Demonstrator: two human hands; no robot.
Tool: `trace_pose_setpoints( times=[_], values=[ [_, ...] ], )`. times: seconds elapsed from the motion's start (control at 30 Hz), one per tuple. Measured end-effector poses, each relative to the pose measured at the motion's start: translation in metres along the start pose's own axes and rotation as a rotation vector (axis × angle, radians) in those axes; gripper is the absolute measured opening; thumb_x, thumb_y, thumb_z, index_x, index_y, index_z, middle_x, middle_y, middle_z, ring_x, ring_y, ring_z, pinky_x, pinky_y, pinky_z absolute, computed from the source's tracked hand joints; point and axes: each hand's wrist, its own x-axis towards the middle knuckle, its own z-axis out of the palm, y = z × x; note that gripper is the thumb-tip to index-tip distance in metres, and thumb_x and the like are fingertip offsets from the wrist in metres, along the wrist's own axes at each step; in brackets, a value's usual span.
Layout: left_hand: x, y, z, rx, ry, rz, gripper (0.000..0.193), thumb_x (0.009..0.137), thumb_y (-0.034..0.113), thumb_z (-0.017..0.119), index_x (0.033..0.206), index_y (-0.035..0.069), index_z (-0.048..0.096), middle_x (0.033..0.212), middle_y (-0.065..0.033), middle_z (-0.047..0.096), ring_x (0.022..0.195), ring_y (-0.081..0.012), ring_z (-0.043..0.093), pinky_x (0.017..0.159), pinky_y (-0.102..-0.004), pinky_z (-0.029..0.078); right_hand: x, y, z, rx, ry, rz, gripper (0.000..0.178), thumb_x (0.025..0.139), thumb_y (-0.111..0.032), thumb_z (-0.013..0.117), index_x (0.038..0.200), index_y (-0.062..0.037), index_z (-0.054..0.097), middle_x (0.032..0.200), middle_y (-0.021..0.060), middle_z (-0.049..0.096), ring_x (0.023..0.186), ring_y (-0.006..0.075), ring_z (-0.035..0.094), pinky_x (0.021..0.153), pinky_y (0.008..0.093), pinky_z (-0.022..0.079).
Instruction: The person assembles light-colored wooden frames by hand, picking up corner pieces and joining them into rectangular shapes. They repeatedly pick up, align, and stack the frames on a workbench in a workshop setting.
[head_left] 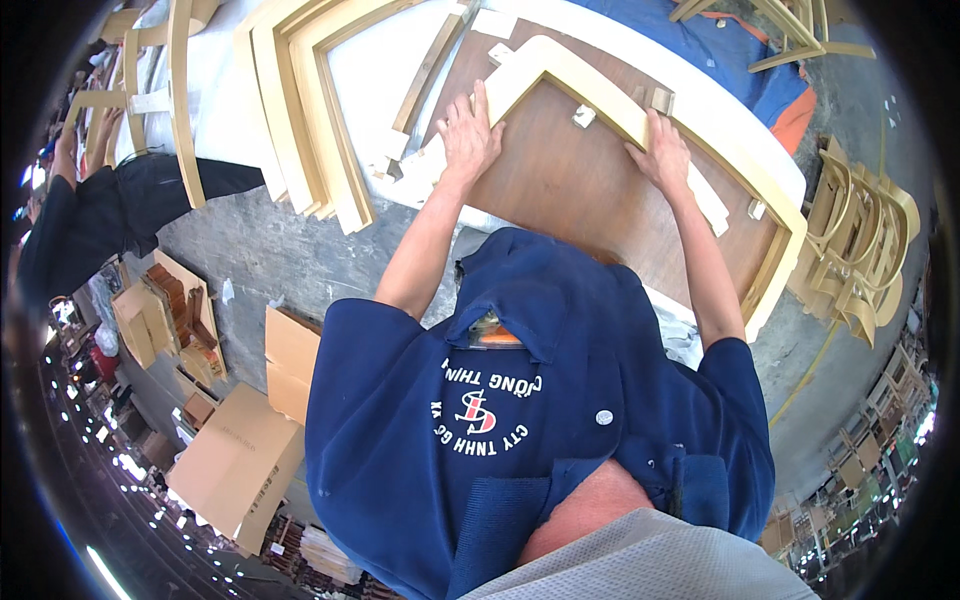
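While both arms reach forward, the left hand lies flat, fingers spread, on the pale frame; the right hand presses open on its other rail; the frame rests on the brown counter; more frames lie stacked left.

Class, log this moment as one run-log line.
left hand: flat on wooden frame | right hand: on frame | table: under frame
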Motion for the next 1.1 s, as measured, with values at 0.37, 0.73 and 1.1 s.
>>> trace_pose_setpoints(
  times=[0.37,0.73,1.1],
  values=[
    [0.083,0.015,0.013,0.018,0.259,0.068,0.065,0.096,0.042,0.051,0.144,0.002,0.035,0.144,-0.0238,0.034,0.135,-0.0366,0.035,0.106,-0.0710,0.022,-0.005,0.007,0.003,-0.049,-0.069,0.088,0.073,0.076,-0.041,0.075,0.132,-0.0046,0.046,0.106,0.0122,0.056,0.101,0.0291,0.059,0.082,0.0448,0.053],
    [0.089,0.009,0.027,-0.075,0.195,0.013,0.053,0.097,0.037,0.049,0.136,0.003,0.041,0.143,-0.0222,0.038,0.136,-0.0377,0.036,0.105,-0.0654,0.030,-0.047,0.047,-0.004,0.004,0.052,0.106,0.069,0.077,-0.040,0.075,0.132,-0.0074,0.047,0.109,0.0123,0.058,0.104,0.0304,0.058,0.086,0.0429,0.050],
    [0.084,0.211,0.028,-0.134,0.090,0.736,0.055,0.083,0.032,0.068,0.129,0.006,0.052,0.140,-0.0211,0.040,0.132,-0.0369,0.038,0.101,-0.0659,0.033,-0.194,0.153,0.020,0.545,0.241,0.631,0.070,0.075,-0.044,0.079,0.128,-0.0047,0.056,0.118,0.0157,0.062,0.108,0.0309,0.060,0.088,0.0410,0.052]
  ],
)
